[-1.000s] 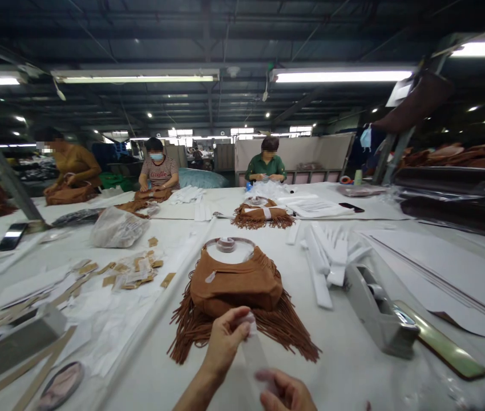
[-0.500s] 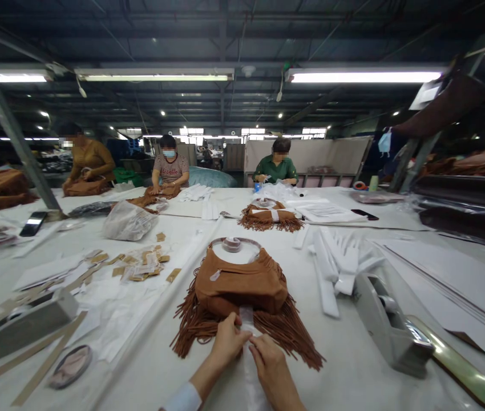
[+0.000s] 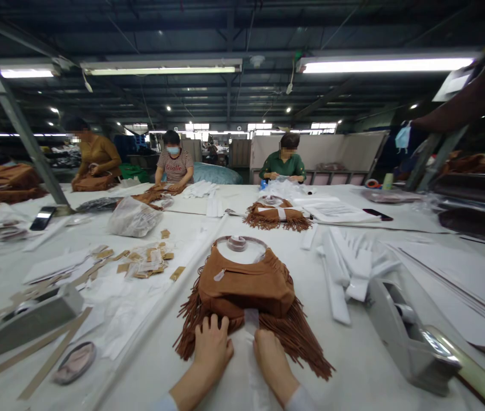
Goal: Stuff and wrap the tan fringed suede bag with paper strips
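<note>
A brown suede fringed handbag (image 3: pixel 246 288) lies in front of me, its loop handle (image 3: pixel 263 251) pointing away and its fringe (image 3: pixel 311 342) spread to both sides. A translucent white strip (image 3: pixel 251 322) runs from the bag's near edge down toward me. My left hand (image 3: pixel 211 345) is on the fringe at the bag's near left, fingers bent over the strands. My right hand (image 3: pixel 271 359) is closed in a fist at the strip's right edge; its fingertips are hidden. A small clear-wrapped pull (image 3: pixel 219 275) hangs at the zipper.
Grey tape dispensers stand at right (image 3: pixel 411 337) and left (image 3: pixel 28 319). White foam-like strips (image 3: pixel 345 268) lie right of the bag, small tan packets (image 3: pixel 150 260) left. Another fringed bag (image 3: pixel 277 212) lies farther back. Several co-workers sit across the table.
My hands were together on the strip below the bag. They have separated: the left has moved left onto the fringe, and the right stays by the strip, now closed.
</note>
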`<state>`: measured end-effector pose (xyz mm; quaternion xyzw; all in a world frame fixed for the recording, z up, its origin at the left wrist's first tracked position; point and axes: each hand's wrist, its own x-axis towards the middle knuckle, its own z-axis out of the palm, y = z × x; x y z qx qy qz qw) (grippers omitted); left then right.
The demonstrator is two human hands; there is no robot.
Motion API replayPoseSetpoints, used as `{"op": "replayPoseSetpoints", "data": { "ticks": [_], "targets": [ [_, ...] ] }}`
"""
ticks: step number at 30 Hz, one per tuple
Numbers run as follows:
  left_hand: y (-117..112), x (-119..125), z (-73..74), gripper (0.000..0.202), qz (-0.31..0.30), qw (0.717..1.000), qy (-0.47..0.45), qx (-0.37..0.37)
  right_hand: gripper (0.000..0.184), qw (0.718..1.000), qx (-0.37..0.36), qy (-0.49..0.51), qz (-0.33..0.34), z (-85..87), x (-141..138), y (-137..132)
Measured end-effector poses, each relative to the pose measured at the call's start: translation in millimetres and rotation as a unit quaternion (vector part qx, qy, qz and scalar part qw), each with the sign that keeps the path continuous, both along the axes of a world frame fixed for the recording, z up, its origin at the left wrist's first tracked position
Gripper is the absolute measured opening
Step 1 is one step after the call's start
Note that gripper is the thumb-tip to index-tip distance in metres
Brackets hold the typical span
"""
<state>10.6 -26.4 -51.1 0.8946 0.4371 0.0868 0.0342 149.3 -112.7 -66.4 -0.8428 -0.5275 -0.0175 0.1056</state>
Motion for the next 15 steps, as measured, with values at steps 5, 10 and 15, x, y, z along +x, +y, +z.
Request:
{"op": "replayPoseSetpoints", "data": {
  "ticks": [5,10,15],
  "targets": [
    [7.5,0.0,-14.0,0.034,-0.001,1.0,0.0,-0.002,0.033,0.999,0.013,-0.042,-0.011,-10.2,-1.1,2.1],
    [18.1,0.0,-17.3,0.04,-0.029,0.999,0.003,-0.031,0.026,0.995,0.062,-0.075,-0.002,-29.7,-3.9,-5.5],
    [35.7,-3.9,-18.7,0.044,-0.069,0.994,-0.03,-0.082,0.029,0.985,0.134,-0.108,0.01,-53.2,-5.3,-12.3]
  ]
}}
